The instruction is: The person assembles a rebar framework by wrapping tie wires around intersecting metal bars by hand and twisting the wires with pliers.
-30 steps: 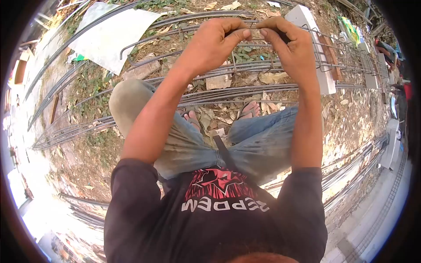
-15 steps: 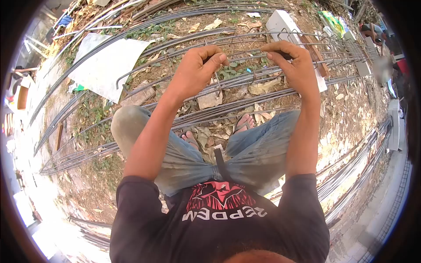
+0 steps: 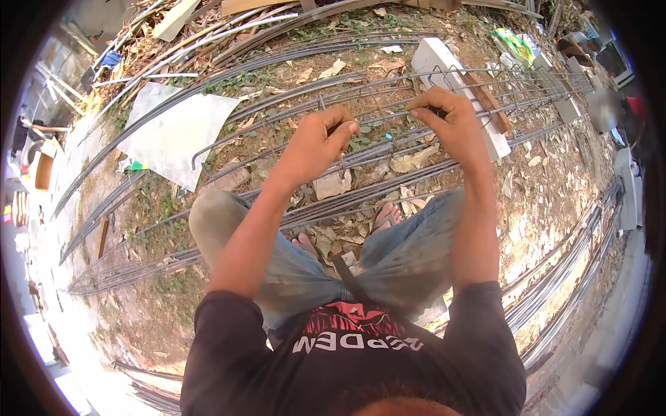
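Observation:
My left hand (image 3: 320, 144) is closed in a pinch over the rebar cage (image 3: 388, 114), thumb against fingers. My right hand (image 3: 449, 125) is curled in a pinch a short way to the right, near a bent stirrup (image 3: 437, 76). Something dark shows inside its fingers, too small to name. A thin bar runs across the gap between the hands; I cannot tell whether either hand touches it. Long steel bars (image 3: 326, 197) lie bundled below the hands, in front of my feet.
A white block (image 3: 496, 142) and a brown wood piece (image 3: 489, 104) lie under the cage at right. A white sheet (image 3: 173, 128) lies at left. More rods (image 3: 569, 270) lie at right. Dry leaves and weeds cover the ground.
The view has tilted, so the ground and cage sit lower in the picture. Both hands remain pinched over the cage, with the right hand slightly farther left.

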`<state>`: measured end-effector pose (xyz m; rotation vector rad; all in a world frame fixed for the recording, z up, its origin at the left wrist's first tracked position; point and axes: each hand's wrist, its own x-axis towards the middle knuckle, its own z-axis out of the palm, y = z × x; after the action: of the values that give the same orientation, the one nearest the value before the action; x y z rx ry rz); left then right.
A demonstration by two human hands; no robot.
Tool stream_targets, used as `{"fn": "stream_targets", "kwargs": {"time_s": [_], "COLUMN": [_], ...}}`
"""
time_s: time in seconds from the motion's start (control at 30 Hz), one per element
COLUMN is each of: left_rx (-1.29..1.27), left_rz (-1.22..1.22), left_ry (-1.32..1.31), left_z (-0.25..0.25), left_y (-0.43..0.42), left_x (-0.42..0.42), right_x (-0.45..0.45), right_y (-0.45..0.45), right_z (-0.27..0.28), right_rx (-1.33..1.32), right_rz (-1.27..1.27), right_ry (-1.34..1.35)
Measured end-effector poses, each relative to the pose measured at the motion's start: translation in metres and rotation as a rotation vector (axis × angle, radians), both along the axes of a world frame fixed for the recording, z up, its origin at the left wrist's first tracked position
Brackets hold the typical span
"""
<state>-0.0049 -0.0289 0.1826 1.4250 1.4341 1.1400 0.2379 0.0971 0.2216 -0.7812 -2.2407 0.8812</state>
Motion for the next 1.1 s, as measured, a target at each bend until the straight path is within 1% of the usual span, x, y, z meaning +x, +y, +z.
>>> {"fn": "stream_targets", "kwargs": {"time_s": [0.07,0.13,0.17,0.27,0.3,0.4,0.5,0.53,0.57,0.6,0.67,0.7,0.8,0.83,0.9,0.93,0.97,1.03,1.07,1.1], "left_rx": [0.008,0.047,0.023,0.04,0.043,0.025,0.098,0.102,0.104,0.11,0.071,0.05,0.038,0.069,0.125,0.122,0.113,0.063,0.054,0.051], "left_rz": [-0.022,-0.018,0.002,0.09,0.086,0.003,-0.003,0.023,0.05,0.08,0.057,0.042,-0.044,-0.029,0.004,0.004,0.011,0.016,0.007,-0.005], "left_ry": [0.078,0.174,0.132,0.103,0.093,0.048,0.198,0.167,0.134,0.1,0.058,0.036,0.059,0.102,0.188,0.156,0.121,0.033,0.046,0.063], "left_z": [0.003,-0.003,-0.003,0.001,0.0,0.0,-0.005,-0.006,-0.006,-0.005,0.004,0.006,0.001,-0.001,-0.006,-0.005,-0.004,0.003,0.002,0.003], "left_y": [0.002,0.005,0.006,0.007,0.007,0.006,0.006,0.006,0.006,0.006,0.002,0.001,0.002,0.003,0.005,0.007,0.008,0.003,0.003,0.004], "left_x": [0.008,0.012,0.012,0.012,0.01,0.013,0.02,0.02,0.019,0.019,0.016,0.016,0.024,0.025,0.026,0.025,0.024,0.026,0.026,0.025], "right_x": [-0.019,-0.027,-0.028,-0.005,-0.003,-0.005,-0.021,-0.024,-0.018,-0.008,0.01,0.009,-0.014,-0.024,-0.025,-0.026,-0.022,-0.019,-0.021,-0.024], "right_y": [-0.018,-0.026,-0.026,-0.011,-0.005,-0.008,-0.022,-0.025,-0.02,-0.012,0.002,0.002,-0.014,-0.023,-0.024,-0.023,-0.022,-0.019,-0.018,-0.019], "right_z": [0.001,-0.004,-0.003,0.01,0.008,0.0,-0.004,-0.006,0.002,0.0,-0.004,-0.002,-0.01,-0.009,-0.009,-0.009,-0.005,-0.011,-0.014,-0.016], "right_rx": [0.115,0.154,0.172,0.008,-0.089,0.127,0.206,0.228,0.069,-0.007,-0.15,-0.142,0.047,0.139,0.026,-0.031,-0.209,-0.328,-0.382,-0.359], "right_rz": [0.076,0.053,0.044,-0.04,-0.042,0.004,0.046,0.061,0.006,-0.017,-0.061,-0.055,0.071,0.106,0.071,0.058,0.013,0.031,0.039,0.044], "right_ry": [-0.078,-0.072,-0.069,-0.076,0.021,-0.097,-0.073,-0.063,-0.038,0.003,0.085,0.079,-0.029,-0.059,0.024,0.063,0.077,0.179,0.234,0.234]}}
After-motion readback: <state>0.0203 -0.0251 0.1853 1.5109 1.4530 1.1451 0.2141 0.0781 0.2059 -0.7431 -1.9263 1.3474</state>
